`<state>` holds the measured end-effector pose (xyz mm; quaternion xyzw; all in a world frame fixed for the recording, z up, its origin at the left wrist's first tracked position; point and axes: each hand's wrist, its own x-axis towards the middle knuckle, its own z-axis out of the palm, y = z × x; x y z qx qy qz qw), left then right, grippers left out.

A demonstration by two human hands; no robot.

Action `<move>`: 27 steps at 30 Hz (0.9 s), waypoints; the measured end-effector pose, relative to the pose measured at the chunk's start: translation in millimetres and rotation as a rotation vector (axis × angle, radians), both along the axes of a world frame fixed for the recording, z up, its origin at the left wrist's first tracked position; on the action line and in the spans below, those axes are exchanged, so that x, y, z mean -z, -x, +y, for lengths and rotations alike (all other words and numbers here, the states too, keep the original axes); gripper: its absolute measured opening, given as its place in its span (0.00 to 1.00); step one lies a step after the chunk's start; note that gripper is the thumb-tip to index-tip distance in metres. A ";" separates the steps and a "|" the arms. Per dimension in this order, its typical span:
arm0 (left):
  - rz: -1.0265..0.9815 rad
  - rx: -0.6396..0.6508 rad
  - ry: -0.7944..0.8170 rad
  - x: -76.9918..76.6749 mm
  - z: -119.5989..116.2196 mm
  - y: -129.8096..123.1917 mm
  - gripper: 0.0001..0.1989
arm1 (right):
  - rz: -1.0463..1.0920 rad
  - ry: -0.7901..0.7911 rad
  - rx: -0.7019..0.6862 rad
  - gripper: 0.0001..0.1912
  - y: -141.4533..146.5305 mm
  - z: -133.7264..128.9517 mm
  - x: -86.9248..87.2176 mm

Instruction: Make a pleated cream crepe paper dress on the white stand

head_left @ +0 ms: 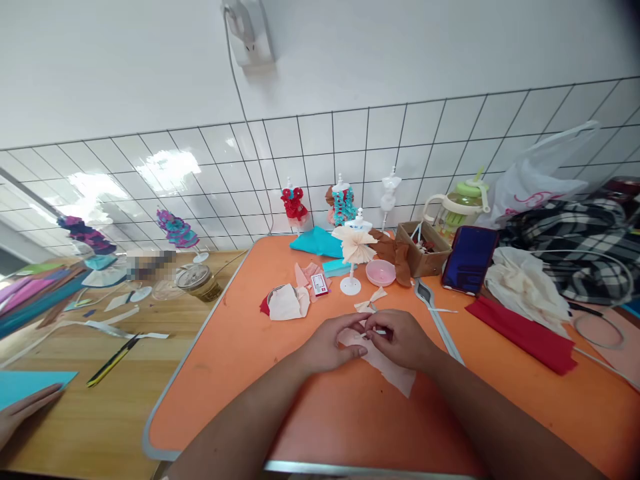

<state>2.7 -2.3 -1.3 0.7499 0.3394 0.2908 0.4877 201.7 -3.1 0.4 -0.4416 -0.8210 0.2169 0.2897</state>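
Observation:
My left hand [327, 345] and my right hand [404, 339] meet over the front middle of the orange table. Between them is a thin piece of pale pink cloth [397, 377], its lower end hanging toward the right. My left thumb and fingers are closed on the cloth's left part. With fingertips pinched together, my right hand grips the cloth near its middle; any small thing in that pinch is too small to make out. Just beyond my hands lies a cream cloth scrap [371, 300]. Behind it a small white dress-form stand [351, 285] carries a pleated cream cloth piece [356, 245].
A cream cloth [289, 302] and a small box [319, 285] lie left; a pink dish [381, 273], wooden box [423, 250] and phone [470, 259] stand right. Several dressed mannequins line the wall. Another person's hand [30, 407] rests on blue sheet at far left, near a cutter [113, 361].

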 end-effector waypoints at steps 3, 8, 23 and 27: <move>0.094 -0.078 0.031 2.6 3.6 -0.1 0.19 | 0.008 0.068 -0.024 0.06 -6.5 3.2 -1.7; 0.163 -0.123 0.038 -0.5 6.9 0.5 0.07 | 0.018 0.138 -0.026 0.07 -11.1 9.1 0.7; -0.173 0.114 0.603 3.9 6.6 0.5 0.03 | -0.134 0.043 -0.105 0.09 -18.2 12.4 -23.2; -0.379 0.152 0.754 4.4 3.8 -8.7 0.01 | -0.119 0.038 -0.086 0.09 -18.9 14.9 -31.4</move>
